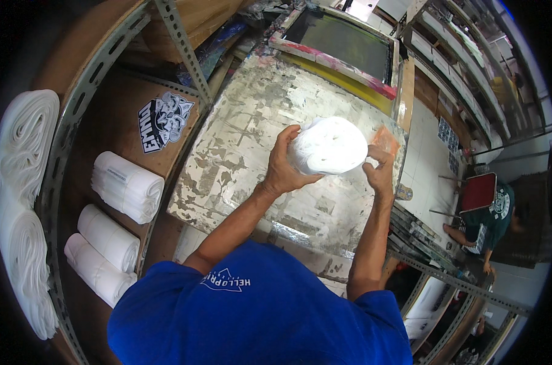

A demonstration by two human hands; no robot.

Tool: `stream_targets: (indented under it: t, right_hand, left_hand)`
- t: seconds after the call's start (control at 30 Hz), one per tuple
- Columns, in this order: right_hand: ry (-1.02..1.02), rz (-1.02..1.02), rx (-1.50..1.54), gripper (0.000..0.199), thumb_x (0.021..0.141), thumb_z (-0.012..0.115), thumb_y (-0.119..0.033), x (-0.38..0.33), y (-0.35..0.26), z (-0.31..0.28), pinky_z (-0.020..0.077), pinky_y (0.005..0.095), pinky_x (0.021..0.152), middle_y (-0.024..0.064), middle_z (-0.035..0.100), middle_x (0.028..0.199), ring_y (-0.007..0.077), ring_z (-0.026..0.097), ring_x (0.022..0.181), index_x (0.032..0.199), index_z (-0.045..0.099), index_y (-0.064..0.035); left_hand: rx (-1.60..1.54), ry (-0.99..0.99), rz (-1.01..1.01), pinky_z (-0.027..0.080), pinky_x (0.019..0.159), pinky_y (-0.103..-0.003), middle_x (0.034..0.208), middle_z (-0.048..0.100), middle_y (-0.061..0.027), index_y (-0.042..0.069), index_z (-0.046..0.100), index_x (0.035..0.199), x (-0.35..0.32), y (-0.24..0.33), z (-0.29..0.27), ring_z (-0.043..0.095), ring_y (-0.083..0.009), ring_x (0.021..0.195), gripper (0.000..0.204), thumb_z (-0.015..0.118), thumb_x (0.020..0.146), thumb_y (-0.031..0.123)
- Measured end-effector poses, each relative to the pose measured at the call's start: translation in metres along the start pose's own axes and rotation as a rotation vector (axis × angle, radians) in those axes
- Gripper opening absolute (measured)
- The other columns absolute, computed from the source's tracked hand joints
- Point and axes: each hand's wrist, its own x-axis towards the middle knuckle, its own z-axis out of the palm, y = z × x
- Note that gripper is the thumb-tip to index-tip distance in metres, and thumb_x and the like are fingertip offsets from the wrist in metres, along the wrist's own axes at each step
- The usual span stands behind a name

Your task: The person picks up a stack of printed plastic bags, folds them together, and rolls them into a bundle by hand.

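A thick white roll (334, 145) of thin, wound layers is held over the worn, paint-flecked tabletop, its brightly lit end facing up. Wrapped around its left side is my left hand (283, 164), the thumb along the near edge and the fingers at the far side. My right hand (380, 170) is at the roll's right edge, with fingers curled and the fingertips close together. What those fingertips pinch, if anything, is too small to make out. An orange patch (387, 143) lies on the tabletop just beyond the right hand.
A framed printing screen (340, 45) lies at the table's far end. On the left, a metal-edged shelf (166, 79) bears several white rolls (129, 185) and a black-and-white sticker (165, 121). Racks stand at right, where another person (498, 207) sits near a red chair (478, 191).
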Motion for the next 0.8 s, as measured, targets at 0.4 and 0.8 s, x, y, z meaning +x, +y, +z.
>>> stream_targets:
  t: [0.4, 0.8]
  right_hand:
    - [0.502, 0.109, 0.085, 0.048, 0.074, 0.066, -0.013, -0.162, 0.072, 0.058, 0.0493, 0.0371, 0.086, 0.0128, 0.06, 0.117, 0.0256, 0.059, 0.106, 0.119, 0.059, 0.0038]
    - [0.463, 0.24, -0.118, 0.044, 0.082, 0.069, -0.017, -0.23, 0.083, 0.106, 0.046, 0.0481, 0.096, 0.022, 0.05, 0.125, 0.0351, 0.053, 0.112, 0.118, 0.061, 0.007]
  left_hand:
    - [0.062, 0.012, -0.088, 0.046, 0.101, -0.049, 0.134, 0.049, -0.0251, 0.006, 0.024, 0.145, -0.021, -0.011, 0.003, 0.052, -0.0432, 0.122, 0.119, 0.094, 0.051, 0.027]
    - [-0.703, 0.327, -0.547, 0.046, 0.102, -0.043, 0.122, 0.056, -0.0186, 0.001, 0.03, 0.14, -0.025, 0.046, -0.077, 0.057, -0.0308, 0.114, 0.104, 0.088, 0.054, 0.012]
